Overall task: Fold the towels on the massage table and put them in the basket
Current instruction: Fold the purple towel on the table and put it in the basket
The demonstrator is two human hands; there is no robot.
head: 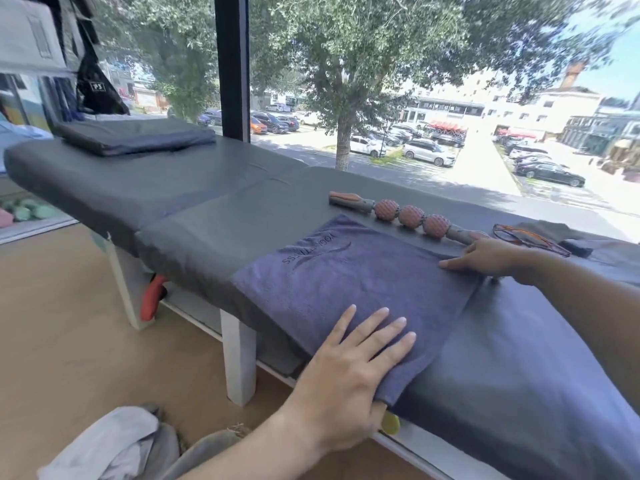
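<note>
Purple towel (349, 289) single on massage table (194, 199), left hand (349, 368) fingers spread flat, right hand (485, 258) fingers straight, pressing it

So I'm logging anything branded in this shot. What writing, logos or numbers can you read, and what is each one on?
"YOGA FITNESS", partly creased and seen upside down, the middle letters unclear: embossed on the purple towel.
"P3": white label on the black bag hanging at the far left.
Signs on the buildings outside: too small and blurred to read.
</note>
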